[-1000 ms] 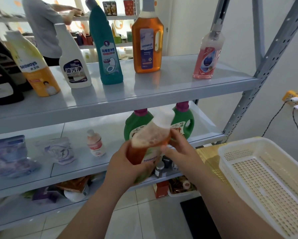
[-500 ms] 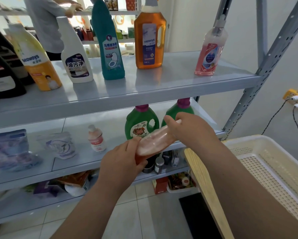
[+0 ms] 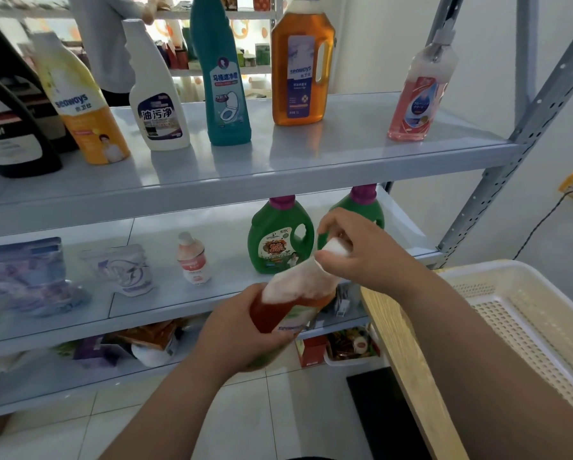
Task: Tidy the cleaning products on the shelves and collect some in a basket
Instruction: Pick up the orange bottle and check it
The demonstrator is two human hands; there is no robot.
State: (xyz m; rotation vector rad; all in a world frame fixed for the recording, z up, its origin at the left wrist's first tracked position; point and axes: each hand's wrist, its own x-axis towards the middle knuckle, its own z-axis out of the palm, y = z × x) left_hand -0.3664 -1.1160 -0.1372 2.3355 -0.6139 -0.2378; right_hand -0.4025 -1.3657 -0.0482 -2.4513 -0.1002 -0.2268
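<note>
I hold a tilted bottle of orange-red liquid [image 3: 298, 293] with a white cap in front of the middle shelf [image 3: 165, 307]. My left hand [image 3: 242, 330] grips its lower body. My right hand [image 3: 361, 250] grips its white cap end. The cream perforated basket [image 3: 524, 313] sits at the right on a wooden table [image 3: 408, 360]. Two green detergent jugs, one [image 3: 278, 237] nearer and one [image 3: 364, 207] partly hidden behind my right hand, stand on the middle shelf.
The top shelf [image 3: 278, 161] carries a yellow bottle [image 3: 86, 104], a white spray bottle [image 3: 155, 97], a teal toilet cleaner [image 3: 222, 78], an amber jug [image 3: 301, 68] and a pink bottle [image 3: 421, 91]. Pouches [image 3: 122, 267] and a small pink bottle [image 3: 192, 257] stand on the middle shelf. A person [image 3: 112, 38] stands behind the rack.
The bottle was tipped nearly flat half a second ago and now tilts up again. My right hand moved from covering its top to gripping the cap. The view shifted slightly left.
</note>
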